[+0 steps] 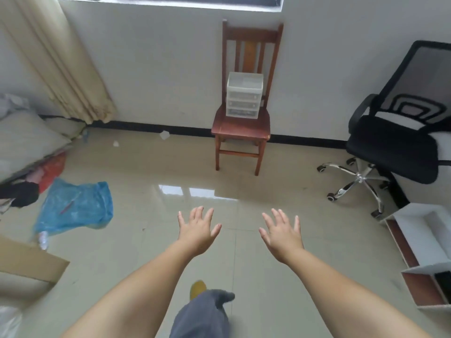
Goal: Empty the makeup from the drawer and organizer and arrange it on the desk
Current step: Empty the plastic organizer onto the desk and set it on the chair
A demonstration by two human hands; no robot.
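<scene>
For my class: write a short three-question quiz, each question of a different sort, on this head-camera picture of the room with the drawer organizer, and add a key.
1. True or false: the clear drawer organizer stands on the seat of the wooden chair.
2. Multiple choice: the left hand and right hand are A) gripping a drawer, B) spread open and holding nothing, C) resting on the chair.
3. Fill in: the black office chair stands to the ____ of the wooden chair, as the camera sees it.

Key: 1 true; 2 B; 3 right.
</scene>
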